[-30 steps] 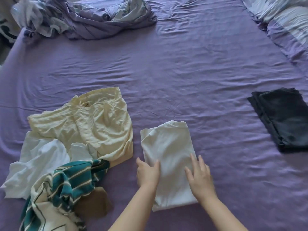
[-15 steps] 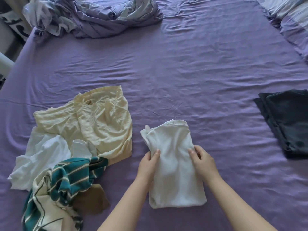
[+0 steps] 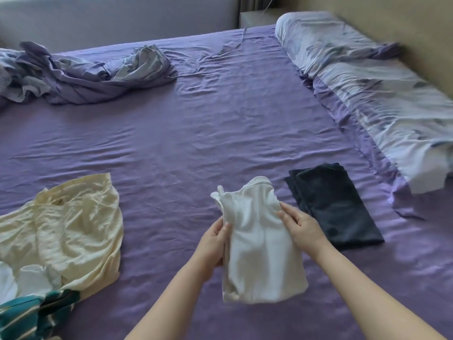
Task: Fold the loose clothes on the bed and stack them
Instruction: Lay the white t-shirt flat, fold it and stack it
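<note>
Now both hands (image 3: 257, 241) grip folded white shirt (image 3: 259, 256).

A purple sheet (image 3: 220, 133) covers the bed, creased in long ripples across its middle; at the far left corner lies a crumpled bedcover (image 3: 93, 72), purple with pale grey-blue patterned patches, bunched into a loose heap; along the right edge runs a pillow (image 3: 326, 42) in the same pale leaf-patterned cloth, with a second stretch of patterned bedding (image 3: 392, 114) continuing nearer along that edge, its purple underside showing at the border; beyond the far edge stands a grey wall (image 3: 122, 18); a tan headboard (image 3: 421, 33) rises behind the pillow on the right.
</note>
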`<action>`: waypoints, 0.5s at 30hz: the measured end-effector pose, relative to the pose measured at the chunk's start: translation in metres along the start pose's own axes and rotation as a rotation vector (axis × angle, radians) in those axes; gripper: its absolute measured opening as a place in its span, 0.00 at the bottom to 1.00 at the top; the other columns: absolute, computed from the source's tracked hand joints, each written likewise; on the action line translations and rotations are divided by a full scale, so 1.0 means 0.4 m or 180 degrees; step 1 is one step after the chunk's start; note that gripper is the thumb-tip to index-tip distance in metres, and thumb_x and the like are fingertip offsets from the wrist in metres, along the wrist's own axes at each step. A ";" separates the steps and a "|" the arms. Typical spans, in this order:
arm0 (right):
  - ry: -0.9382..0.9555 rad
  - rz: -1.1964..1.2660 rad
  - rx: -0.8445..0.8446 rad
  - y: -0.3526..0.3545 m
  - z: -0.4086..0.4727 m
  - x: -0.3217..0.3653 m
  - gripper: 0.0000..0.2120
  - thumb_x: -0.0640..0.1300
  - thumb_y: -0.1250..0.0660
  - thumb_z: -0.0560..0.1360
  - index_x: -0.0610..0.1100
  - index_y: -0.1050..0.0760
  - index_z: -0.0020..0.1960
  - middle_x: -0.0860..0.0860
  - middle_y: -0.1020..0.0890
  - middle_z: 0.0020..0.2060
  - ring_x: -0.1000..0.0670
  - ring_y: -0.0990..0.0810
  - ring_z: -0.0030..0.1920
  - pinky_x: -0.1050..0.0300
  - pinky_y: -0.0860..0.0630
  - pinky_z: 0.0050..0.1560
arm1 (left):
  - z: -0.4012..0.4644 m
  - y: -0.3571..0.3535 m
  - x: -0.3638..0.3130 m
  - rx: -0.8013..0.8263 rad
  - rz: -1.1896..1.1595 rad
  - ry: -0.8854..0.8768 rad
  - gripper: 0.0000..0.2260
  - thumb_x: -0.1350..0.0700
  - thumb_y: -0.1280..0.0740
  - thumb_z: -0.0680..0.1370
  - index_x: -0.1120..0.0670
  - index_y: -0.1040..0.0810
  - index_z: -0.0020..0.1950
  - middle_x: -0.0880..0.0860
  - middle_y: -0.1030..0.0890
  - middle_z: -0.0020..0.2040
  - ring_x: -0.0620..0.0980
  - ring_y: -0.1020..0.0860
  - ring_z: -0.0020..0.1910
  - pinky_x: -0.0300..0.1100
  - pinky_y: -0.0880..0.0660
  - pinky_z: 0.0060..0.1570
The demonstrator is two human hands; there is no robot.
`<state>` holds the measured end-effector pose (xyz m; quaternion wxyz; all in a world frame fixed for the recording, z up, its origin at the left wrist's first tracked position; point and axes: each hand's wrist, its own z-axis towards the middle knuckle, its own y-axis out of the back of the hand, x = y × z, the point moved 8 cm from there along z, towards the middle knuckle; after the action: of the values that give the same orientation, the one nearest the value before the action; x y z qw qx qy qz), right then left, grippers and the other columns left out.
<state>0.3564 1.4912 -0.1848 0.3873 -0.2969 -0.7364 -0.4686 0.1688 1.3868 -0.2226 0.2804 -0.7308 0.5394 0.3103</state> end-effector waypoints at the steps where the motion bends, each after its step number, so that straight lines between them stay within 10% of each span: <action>1: 0.0003 0.0015 -0.0029 0.044 0.010 -0.010 0.16 0.45 0.38 0.78 0.47 0.27 0.66 0.57 0.22 0.58 0.58 0.26 0.59 0.68 0.33 0.58 | 0.014 -0.042 -0.016 0.0038 0.0008 -0.0047 0.11 0.47 0.41 0.81 0.31 0.23 0.50 0.41 0.16 0.45 0.40 0.18 0.39 0.38 0.23 0.32; 5: -0.0020 0.0018 -0.0107 0.213 0.058 -0.061 0.18 0.46 0.38 0.78 0.47 0.28 0.67 0.55 0.23 0.62 0.60 0.28 0.61 0.81 0.35 0.52 | 0.075 -0.198 -0.068 0.0102 -0.0021 -0.0198 0.10 0.48 0.41 0.81 0.35 0.24 0.58 0.41 0.17 0.51 0.43 0.18 0.47 0.40 0.23 0.38; 12: -0.0046 -0.0406 -0.0359 0.451 0.173 -0.162 0.18 0.45 0.38 0.78 0.45 0.29 0.68 0.50 0.24 0.64 0.54 0.28 0.65 0.64 0.35 0.63 | 0.189 -0.442 -0.134 0.0301 -0.0241 -0.0348 0.10 0.51 0.41 0.81 0.38 0.24 0.57 0.43 0.16 0.49 0.43 0.18 0.43 0.39 0.22 0.37; 15: -0.0099 -0.0555 -0.0442 0.501 0.228 -0.223 0.18 0.44 0.37 0.78 0.44 0.28 0.67 0.49 0.24 0.64 0.56 0.28 0.62 0.76 0.39 0.55 | 0.254 -0.509 -0.127 0.0242 -0.0195 -0.0359 0.11 0.51 0.42 0.82 0.38 0.25 0.59 0.44 0.17 0.49 0.44 0.18 0.43 0.42 0.21 0.35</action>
<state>0.5369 1.6455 -0.1921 0.3120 -0.2651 -0.7311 -0.5457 0.3381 1.5470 -0.2348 0.3473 -0.7172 0.5116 0.3215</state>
